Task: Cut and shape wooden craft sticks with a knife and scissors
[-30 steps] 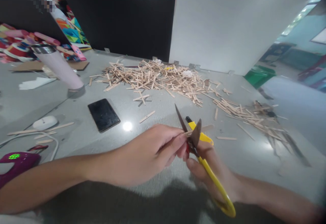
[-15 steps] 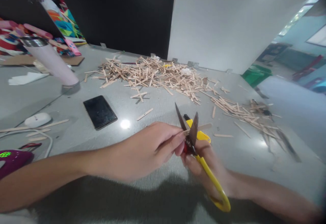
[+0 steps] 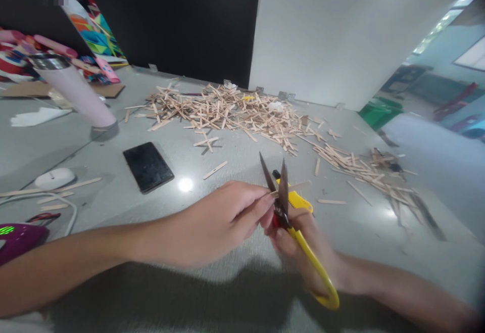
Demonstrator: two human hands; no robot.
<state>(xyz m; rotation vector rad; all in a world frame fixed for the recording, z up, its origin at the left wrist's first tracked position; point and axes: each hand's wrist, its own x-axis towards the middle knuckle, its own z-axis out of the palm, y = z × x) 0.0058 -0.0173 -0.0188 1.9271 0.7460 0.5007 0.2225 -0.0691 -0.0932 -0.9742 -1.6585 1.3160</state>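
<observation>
Scissors (image 3: 312,262), yellow-handled with dark metal blades, held in curled right hand (image 3: 313,237); blades parted around flat pale wooden stick (image 3: 301,185). Left hand (image 3: 227,222) pinches stick's left end. Yellow plastic cutter (image 3: 299,202) just beyond right hand. Black rectangular phone (image 3: 148,167) ahead-left of left hand; loose wooden-stick pile (image 3: 227,110) farther ahead.

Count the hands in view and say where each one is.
2: the left hand, mid-picture, pinches a wooden stick; the right hand, just right of it, holds scissors. Some fingers are hidden.
</observation>
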